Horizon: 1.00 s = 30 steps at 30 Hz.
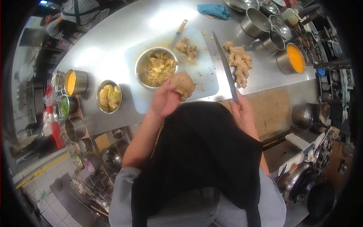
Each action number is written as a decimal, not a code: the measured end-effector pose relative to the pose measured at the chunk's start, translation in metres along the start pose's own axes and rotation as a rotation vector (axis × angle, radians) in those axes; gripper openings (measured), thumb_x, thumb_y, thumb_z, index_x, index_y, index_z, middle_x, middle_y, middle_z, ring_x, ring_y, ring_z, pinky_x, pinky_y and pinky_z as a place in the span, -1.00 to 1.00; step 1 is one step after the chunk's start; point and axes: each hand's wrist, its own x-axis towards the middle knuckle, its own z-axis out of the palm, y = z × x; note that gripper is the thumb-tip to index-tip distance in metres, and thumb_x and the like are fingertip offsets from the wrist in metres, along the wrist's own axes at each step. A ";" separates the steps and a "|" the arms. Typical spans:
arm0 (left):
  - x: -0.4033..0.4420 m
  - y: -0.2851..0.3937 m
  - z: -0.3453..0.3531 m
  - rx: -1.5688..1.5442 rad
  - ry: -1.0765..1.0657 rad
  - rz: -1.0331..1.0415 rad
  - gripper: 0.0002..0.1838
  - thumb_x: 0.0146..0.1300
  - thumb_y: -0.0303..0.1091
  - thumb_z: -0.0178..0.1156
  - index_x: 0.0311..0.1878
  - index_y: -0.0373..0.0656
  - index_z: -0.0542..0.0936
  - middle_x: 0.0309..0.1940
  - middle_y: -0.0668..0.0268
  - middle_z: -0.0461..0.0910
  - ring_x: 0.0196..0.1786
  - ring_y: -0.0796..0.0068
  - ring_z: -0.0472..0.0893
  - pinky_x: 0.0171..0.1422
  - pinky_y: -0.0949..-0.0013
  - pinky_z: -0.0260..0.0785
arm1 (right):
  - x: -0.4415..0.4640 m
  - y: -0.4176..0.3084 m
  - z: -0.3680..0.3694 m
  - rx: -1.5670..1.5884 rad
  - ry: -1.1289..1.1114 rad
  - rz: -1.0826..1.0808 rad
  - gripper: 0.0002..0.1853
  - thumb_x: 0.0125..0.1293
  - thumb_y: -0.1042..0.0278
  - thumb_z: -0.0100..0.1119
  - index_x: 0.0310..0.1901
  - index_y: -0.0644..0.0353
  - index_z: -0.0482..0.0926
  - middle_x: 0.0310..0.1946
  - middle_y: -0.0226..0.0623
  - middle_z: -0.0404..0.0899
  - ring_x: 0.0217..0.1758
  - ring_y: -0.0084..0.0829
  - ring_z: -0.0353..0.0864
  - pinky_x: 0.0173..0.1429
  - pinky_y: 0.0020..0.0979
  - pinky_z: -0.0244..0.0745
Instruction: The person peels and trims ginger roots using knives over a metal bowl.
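Observation:
My left hand [165,99] is closed around a knobby piece of ginger [183,84], held over the near edge of the pale cutting board [132,60]. In my right hand [242,112] is a long knife [227,70], its blade pointing away from me past the board's right side. A steel bowl [138,70] on the board contains ginger peelings [159,70]. Behind it lie a smaller knife with a wooden handle [182,26] and more ginger pieces [187,48]. A large ginger root [239,62] rests on the steel table right of the long knife.
A small bowl of peeled pieces [109,97] stands left of the board. Pots with orange contents [295,58] and several steel pots [256,22] line the right side. A blue cloth [214,11] lies at the back. Another person [80,13] is at the far left.

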 end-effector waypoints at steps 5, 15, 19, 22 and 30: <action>-0.013 -0.002 -0.024 -0.341 -0.083 -0.093 -0.41 0.54 -0.06 0.04 0.48 -0.22 0.34 0.32 0.00 0.51 0.33 -0.06 0.55 0.35 -0.03 0.48 | 0.021 -0.019 0.007 -0.140 -0.058 -0.101 -0.49 0.37 0.55 0.29 0.35 0.13 0.56 -0.25 -0.07 0.60 -0.17 -0.13 0.63 -0.01 -0.28 0.52; -0.035 0.021 -0.016 0.109 0.271 0.178 -0.43 0.60 -0.02 0.06 0.45 -0.22 0.36 0.33 0.11 0.53 0.41 0.15 0.49 0.50 0.05 0.37 | 0.032 -0.033 0.023 -0.045 -0.153 -0.110 -0.58 0.33 0.57 0.32 0.23 0.18 0.64 -0.27 -0.08 0.64 -0.20 -0.15 0.65 -0.02 -0.29 0.54; -0.034 0.027 -0.018 0.062 0.186 0.216 -0.44 0.52 -0.24 0.17 0.49 -0.15 0.31 0.35 0.17 0.50 0.39 0.20 0.50 0.51 0.03 0.35 | 0.033 -0.034 0.026 -0.014 -0.123 -0.081 -0.58 0.33 0.56 0.33 0.23 0.19 0.64 -0.27 -0.10 0.64 -0.20 -0.19 0.65 -0.02 -0.31 0.54; -0.033 0.026 -0.002 0.022 0.277 0.216 -0.40 0.45 -0.38 0.21 0.50 -0.13 0.29 0.35 0.19 0.50 0.34 0.22 0.52 0.44 0.07 0.40 | 0.034 -0.033 0.029 0.010 -0.092 -0.101 -0.59 0.33 0.56 0.33 0.22 0.19 0.65 -0.27 -0.11 0.64 -0.20 -0.21 0.65 -0.02 -0.33 0.54; -0.023 0.074 -0.041 0.233 0.271 0.419 -0.53 0.47 -0.29 0.20 0.37 -0.20 0.45 0.25 0.16 0.59 0.18 0.30 0.62 0.34 0.14 0.48 | 0.035 -0.037 0.032 0.001 -0.123 -0.119 -0.61 0.35 0.56 0.32 0.21 0.20 0.65 -0.28 -0.11 0.64 -0.20 -0.21 0.65 -0.02 -0.35 0.53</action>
